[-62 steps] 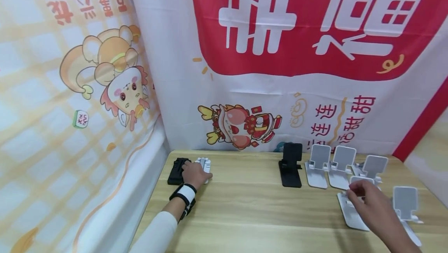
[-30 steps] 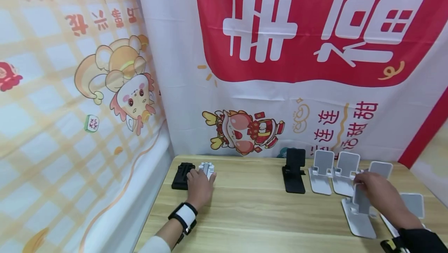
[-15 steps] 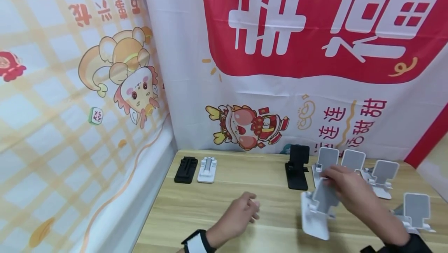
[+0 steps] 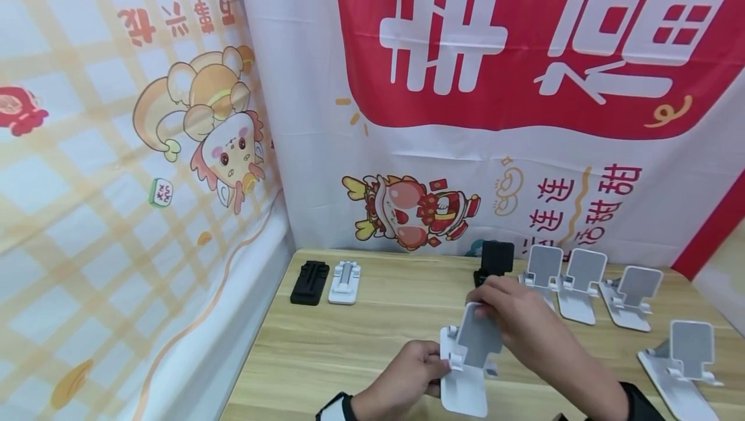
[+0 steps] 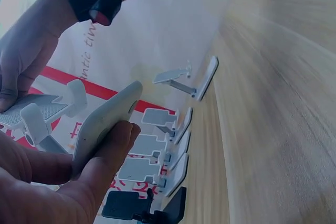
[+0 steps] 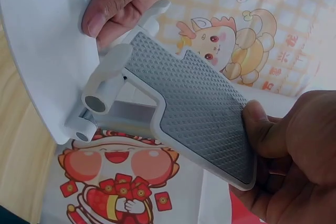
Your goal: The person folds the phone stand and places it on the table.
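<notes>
Between my two hands, above the table, is an unfolded white phone stand [image 4: 465, 388] with a grey textured back plate [image 6: 194, 108]. My left hand [image 4: 407, 369] grips the edge of its base, thumb on one side and fingers beneath, as the left wrist view also shows. My right hand [image 4: 518, 311] pinches the top of the back plate between thumb and fingers. In the right wrist view the hinge arm [image 6: 131, 114] between plate and base is seen from the side. Part of a black unfolded phone stand [image 4: 497, 257] is hidden behind my right hand.
Two folded stands, one black [image 4: 310, 283] and one white [image 4: 345, 283], lie at the table's back left. Several unfolded white stands [image 4: 584, 279] line the back right. Another white stand [image 4: 689, 356] is nearer at the right. A fabric wall [image 4: 308, 117] rises behind the table [image 4: 326, 337].
My left hand left the folded white stand and came right to take the unfolded stand's base. My right hand lifted that stand from the right side and brought it left.
</notes>
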{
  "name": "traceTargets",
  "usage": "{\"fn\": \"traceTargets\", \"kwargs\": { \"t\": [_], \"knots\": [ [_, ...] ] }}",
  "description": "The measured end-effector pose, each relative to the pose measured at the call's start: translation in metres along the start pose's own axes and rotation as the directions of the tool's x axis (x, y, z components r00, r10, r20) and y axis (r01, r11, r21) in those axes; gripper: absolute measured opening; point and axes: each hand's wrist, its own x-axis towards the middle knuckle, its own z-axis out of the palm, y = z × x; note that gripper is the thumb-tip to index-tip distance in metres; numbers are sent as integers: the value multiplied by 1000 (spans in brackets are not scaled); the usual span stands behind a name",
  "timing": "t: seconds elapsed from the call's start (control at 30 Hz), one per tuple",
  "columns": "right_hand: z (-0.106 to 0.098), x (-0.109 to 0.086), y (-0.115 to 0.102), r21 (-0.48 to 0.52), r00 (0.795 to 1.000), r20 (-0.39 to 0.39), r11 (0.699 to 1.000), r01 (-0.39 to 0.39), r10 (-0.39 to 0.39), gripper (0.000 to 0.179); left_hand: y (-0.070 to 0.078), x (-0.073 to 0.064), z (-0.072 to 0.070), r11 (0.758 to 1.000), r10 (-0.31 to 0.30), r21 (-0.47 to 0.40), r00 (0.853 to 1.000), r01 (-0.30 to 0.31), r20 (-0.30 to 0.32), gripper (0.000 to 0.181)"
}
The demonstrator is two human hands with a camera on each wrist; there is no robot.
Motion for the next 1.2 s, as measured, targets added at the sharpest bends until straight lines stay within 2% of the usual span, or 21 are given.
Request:
{"fn": "traceTargets", "kwargs": {
  "t": [0.1,0.27,0.37,0.43,0.53,0.63,0.7,0.87,0.97,1.1,1.2],
  "knots": [
    [1,1,-1,38,1000,7,999,-8,8,25,0,-1,-1,1000,-29,-10,1000,29,-11,24],
    [2,2,3,199,998,18,978,-59,57,24,1,-4,-2,999,-36,-33,999,35,-22,26],
    [4,2,8,340,994,51,934,-112,100,36,6,-6,-4,997,-36,-67,999,35,-21,28],
    [6,1,12,429,988,105,891,-148,114,49,10,-7,-5,995,-37,-91,999,36,-18,28],
    [11,0,15,533,979,165,824,-190,119,53,17,-9,-6,995,-40,-88,999,38,-31,27],
    [14,-1,16,569,981,146,800,-189,128,48,25,-10,-8,996,-50,-76,998,47,-39,27],
    [15,-1,15,575,984,111,799,-178,139,45,28,-11,-9,996,-59,-71,997,56,-39,28],
    [15,0,11,535,989,66,832,-148,133,41,30,-12,-9,997,-42,-72,998,39,-39,28],
    [15,0,8,488,992,43,864,-121,115,38,30,-13,-9,995,-33,-92,999,29,-36,29],
    [18,-2,2,383,997,-67,924,2,26,41,34,-15,-9,990,-41,-134,999,43,16,31],
    [21,-2,-1,303,987,-155,949,83,-37,48,37,-17,-7,986,-35,-159,998,43,49,32]
  ]
}}
